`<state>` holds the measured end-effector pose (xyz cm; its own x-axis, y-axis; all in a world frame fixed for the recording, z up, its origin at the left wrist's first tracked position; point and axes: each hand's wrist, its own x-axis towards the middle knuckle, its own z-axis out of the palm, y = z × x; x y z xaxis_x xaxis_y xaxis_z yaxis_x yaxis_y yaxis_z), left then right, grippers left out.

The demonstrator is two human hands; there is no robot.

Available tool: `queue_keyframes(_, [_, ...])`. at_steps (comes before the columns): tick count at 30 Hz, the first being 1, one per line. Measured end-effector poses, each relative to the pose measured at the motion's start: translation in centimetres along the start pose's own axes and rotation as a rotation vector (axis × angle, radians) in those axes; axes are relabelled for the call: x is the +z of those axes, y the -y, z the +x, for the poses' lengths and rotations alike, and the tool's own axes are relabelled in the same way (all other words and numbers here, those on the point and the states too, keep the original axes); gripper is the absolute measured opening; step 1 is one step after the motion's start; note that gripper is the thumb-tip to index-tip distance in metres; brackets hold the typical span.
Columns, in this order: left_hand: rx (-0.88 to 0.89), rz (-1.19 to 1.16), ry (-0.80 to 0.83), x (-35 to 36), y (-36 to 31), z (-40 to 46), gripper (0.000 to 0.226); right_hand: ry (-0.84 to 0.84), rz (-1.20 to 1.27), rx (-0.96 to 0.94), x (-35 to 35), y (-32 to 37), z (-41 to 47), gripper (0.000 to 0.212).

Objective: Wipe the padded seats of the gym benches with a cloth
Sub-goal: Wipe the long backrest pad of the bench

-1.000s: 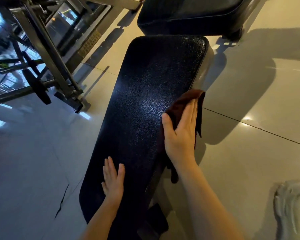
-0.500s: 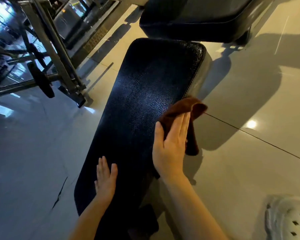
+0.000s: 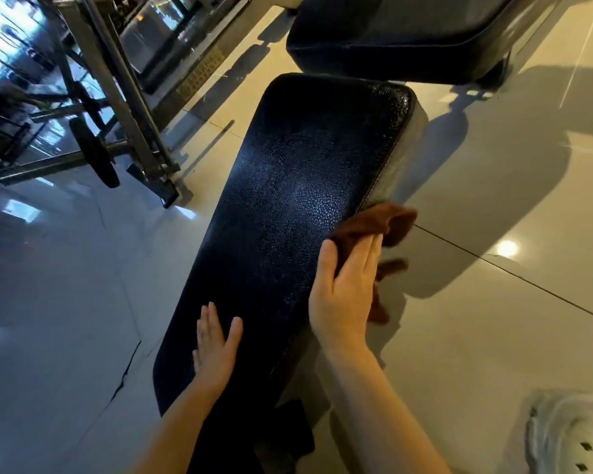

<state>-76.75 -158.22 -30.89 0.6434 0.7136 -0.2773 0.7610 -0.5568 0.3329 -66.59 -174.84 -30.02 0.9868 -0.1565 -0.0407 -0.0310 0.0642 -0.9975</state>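
Floor [image 3: 493, 336]: glossy pale tiles with dark grout lines, a crack at the lower left, and bright light reflections.
Bench pad [image 3: 288, 206]: long black padded seat with a pebbled, shiny skin, running from the lower centre up toward the top right; its right side wall shows as a grey strip.
Second bench pad [image 3: 408, 39]: another black cushion at the top, just beyond the far end of the first.
Weight rack [image 3: 117, 97]: grey steel frame at the upper left, with a dark weight plate [image 3: 95, 152] on a bar beside it.
Shoe [image 3: 575, 436]: white perforated clog at the lower right corner, on the tiles.
Right hand [image 3: 346, 289]: fingers straight and together, thumb spread, pressing the cloth against the pad's right edge about midway along.
Left hand [image 3: 216, 340]: flat, fingers extended, resting palm down on the near end of the pad; holds nothing.
Cloth [image 3: 380, 224]: brown rag bunched under the right fingers, part hanging over the pad's right side.
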Motion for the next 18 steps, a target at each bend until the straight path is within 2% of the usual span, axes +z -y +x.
queue_keyframes(2, [0.002, 0.008, -0.004, 0.0, -0.1, -0.1, 0.065, -0.002, 0.002, -0.006, 0.1, 0.1, 0.5, 0.077])
queue_keyframes(6, [0.005, 0.011, 0.022, -0.2, -0.3, -0.4, 0.067, -0.109, 0.041, 0.004, -1.3, 2.9, 8.2, 0.062])
queue_keyframes(9, [0.002, 0.024, 0.029, -0.3, -0.1, -0.4, 0.068, -0.179, 0.085, -0.042, -1.7, 3.7, 11.4, 0.06])
queue_keyframes(14, [0.0, 0.057, 0.026, -0.2, 0.0, -0.4, 0.071, -0.074, 0.04, -0.024, -0.4, 1.1, 5.0, 0.069])
queue_keyframes(18, [-0.023, 0.047, 0.037, -0.2, 0.0, -0.2, 0.08, 0.027, -0.008, -0.047, -0.7, 0.4, 1.2, 0.065])
